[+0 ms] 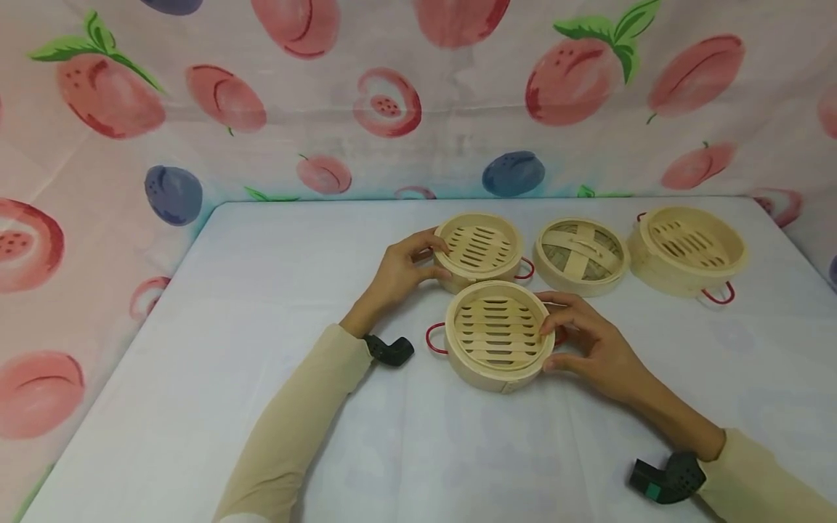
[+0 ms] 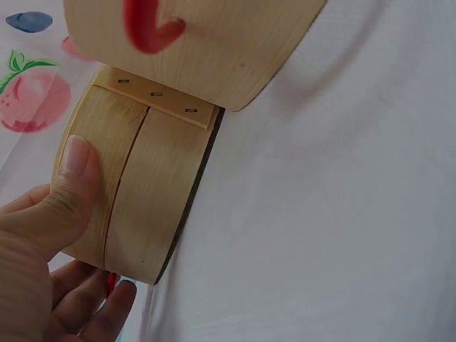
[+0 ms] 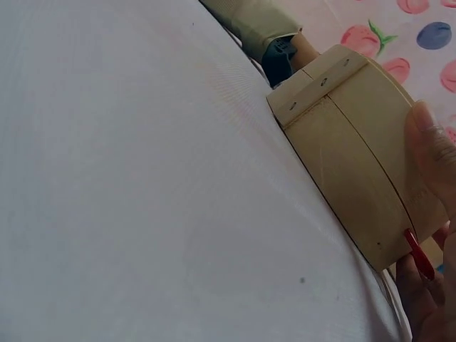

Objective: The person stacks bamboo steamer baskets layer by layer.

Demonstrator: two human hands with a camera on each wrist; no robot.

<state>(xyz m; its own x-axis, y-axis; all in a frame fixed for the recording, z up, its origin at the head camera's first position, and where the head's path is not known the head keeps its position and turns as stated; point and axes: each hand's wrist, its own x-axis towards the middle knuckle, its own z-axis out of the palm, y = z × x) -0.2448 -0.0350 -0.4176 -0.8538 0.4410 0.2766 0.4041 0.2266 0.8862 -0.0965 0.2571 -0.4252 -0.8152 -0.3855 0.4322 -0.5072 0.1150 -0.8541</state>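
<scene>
Two round bamboo steamer baskets stand close together near the middle of the white table, one behind the other. My left hand (image 1: 407, 267) grips the left side of the rear steamer basket (image 1: 480, 247); in the left wrist view the thumb lies on its wall (image 2: 142, 192). The front steamer basket (image 1: 500, 330) has red handles, and my right hand (image 1: 588, 347) holds it at the right side, over one handle. That handle (image 3: 419, 255) shows beside the fingers in the right wrist view. Both baskets sit upright with slatted bottoms visible.
Right of the rear basket lies a domed bamboo steamer lid (image 1: 582, 256) with a woven top. Beside it stands another bamboo basket (image 1: 660, 272) with red handles. A fruit-printed cloth (image 1: 458, 131) hangs behind the table (image 1: 261, 305) and along its left side.
</scene>
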